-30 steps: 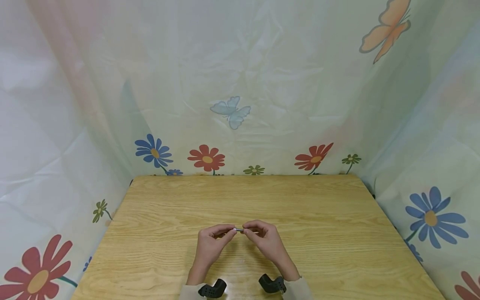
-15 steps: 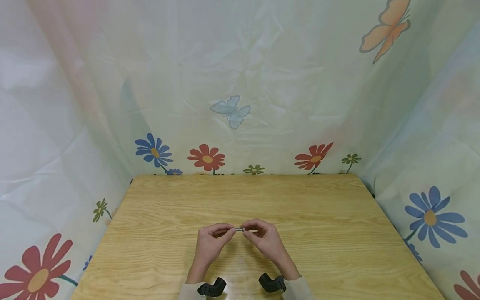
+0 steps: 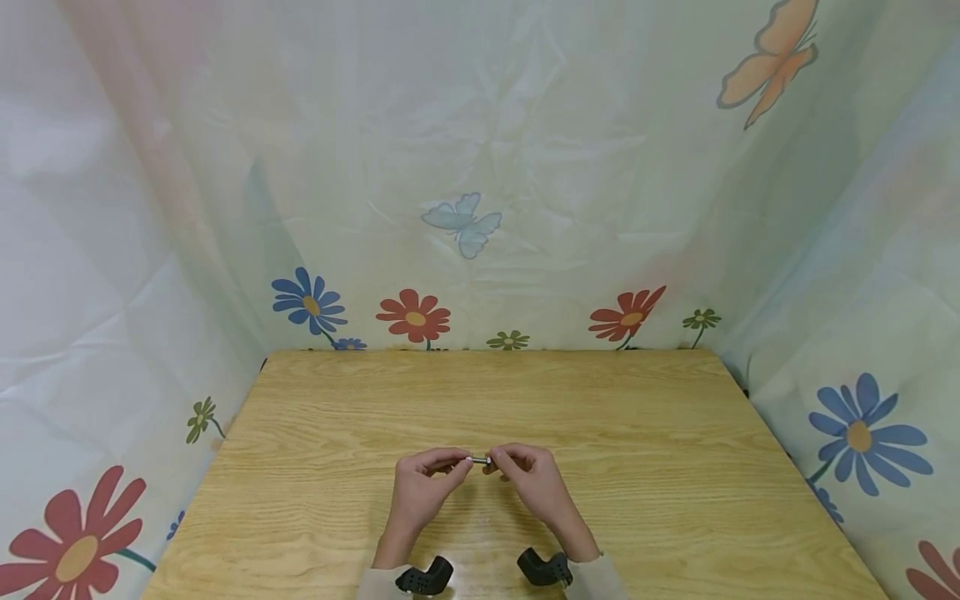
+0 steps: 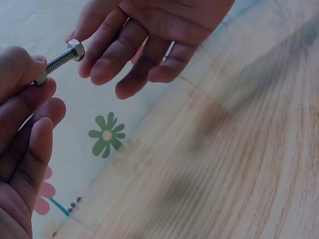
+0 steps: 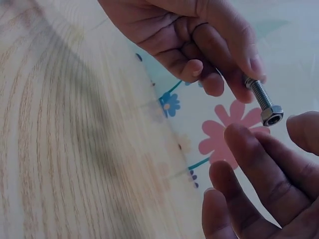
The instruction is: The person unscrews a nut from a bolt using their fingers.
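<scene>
My left hand point(image 3: 422, 492) pinches one end of a small silver bolt point(image 3: 479, 460) between thumb and forefinger. In the left wrist view the bolt's threaded shank point(image 4: 60, 60) slants up to the right, with a hex nut point(image 4: 76, 50) on its far end. The right wrist view shows the same nut point(image 5: 272, 116) facing my right hand point(image 5: 269, 184), its hole visible. My right hand point(image 3: 536, 483) is beside the nut; its thumb and forefinger stand apart, the other fingers loosely bent. My left fingers hide the bolt's held end.
Both hands are above a wooden table point(image 3: 480, 392) near its front. Flower-printed cloth point(image 3: 555, 208) hangs behind it and at both sides. Each wrist wears a black camera mount, such as the left mount point(image 3: 425, 577).
My right thumb and fingers have shifted and parted at the nut, which now shows more. The left hand holds the bolt in nearly the same place.
</scene>
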A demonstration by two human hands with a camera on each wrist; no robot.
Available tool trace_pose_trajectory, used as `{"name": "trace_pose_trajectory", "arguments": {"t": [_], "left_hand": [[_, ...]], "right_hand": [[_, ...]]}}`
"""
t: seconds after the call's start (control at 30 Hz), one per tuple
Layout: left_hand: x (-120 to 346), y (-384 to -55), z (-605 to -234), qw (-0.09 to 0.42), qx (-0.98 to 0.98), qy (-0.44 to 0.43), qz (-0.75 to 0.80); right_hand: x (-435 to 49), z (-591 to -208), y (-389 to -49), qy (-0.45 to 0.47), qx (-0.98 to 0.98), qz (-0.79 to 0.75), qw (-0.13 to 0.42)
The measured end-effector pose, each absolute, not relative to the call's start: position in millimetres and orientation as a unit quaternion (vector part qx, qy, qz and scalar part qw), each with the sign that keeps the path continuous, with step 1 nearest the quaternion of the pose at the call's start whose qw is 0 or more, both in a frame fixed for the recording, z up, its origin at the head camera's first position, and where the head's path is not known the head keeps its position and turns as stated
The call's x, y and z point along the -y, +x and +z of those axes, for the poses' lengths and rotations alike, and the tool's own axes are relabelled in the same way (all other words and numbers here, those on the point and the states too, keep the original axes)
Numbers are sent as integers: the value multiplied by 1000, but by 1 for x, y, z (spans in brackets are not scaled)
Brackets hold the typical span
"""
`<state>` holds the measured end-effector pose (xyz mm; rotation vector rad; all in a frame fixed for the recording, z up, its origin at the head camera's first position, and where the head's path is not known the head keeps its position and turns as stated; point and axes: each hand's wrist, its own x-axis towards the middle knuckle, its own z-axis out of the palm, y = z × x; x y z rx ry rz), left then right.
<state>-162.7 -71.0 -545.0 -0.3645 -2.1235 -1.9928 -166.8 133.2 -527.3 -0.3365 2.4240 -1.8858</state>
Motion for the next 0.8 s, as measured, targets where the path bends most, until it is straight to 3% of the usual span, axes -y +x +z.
{"name": "trace_pose_trajectory", "arguments": {"t": [0.8], "left_hand": [[70, -164, -549, 111, 724, -107, -673]], "right_hand": [[-134, -527, -166, -137, -765, -628, 32]]}}
